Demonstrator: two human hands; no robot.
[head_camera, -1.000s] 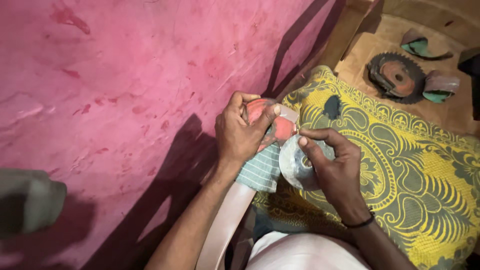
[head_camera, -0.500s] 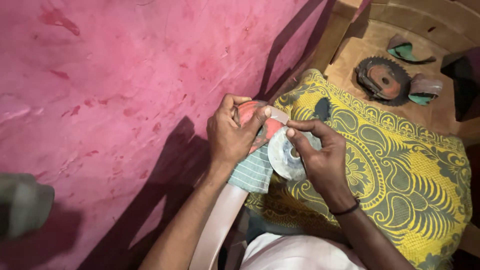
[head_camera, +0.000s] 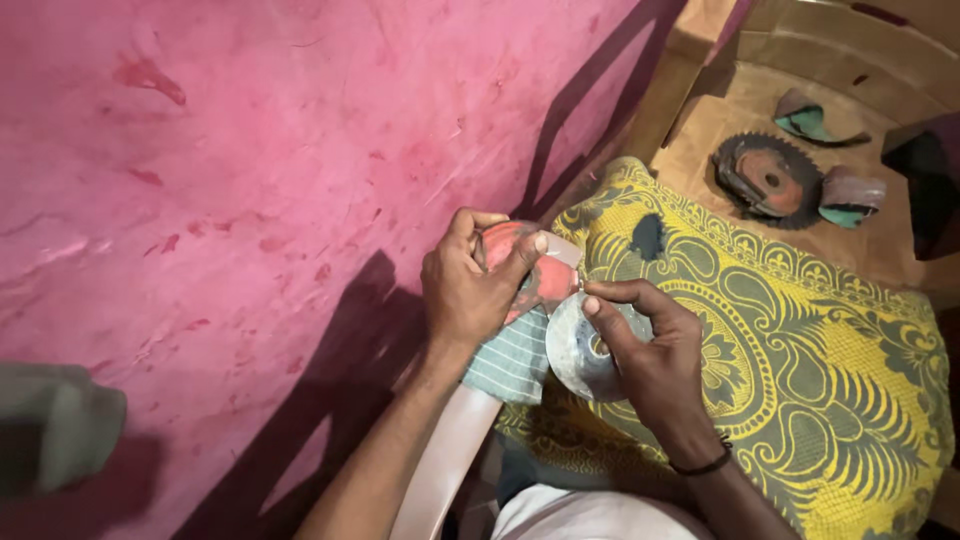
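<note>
Left hand (head_camera: 470, 290) closed around a red ball (head_camera: 530, 268) with striped cloth (head_camera: 512, 358) beneath; right hand (head_camera: 640, 345) gripping a grey disc (head_camera: 575, 350) touching it. Below, yellow patterned cloth (head_camera: 800, 380). Beyond, rusty toothed wheel (head_camera: 765, 180) on cardboard (head_camera: 720, 120). Pink wall (head_camera: 250, 180) alongside.

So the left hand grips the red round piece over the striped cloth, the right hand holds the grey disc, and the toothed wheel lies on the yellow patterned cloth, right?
Not quite. In the head view the toothed wheel lies on the brown cardboard beyond the yellow patterned cloth, not on it. The rest holds: the left hand grips the red round piece over the striped cloth, and the right hand holds the grey disc.
</note>
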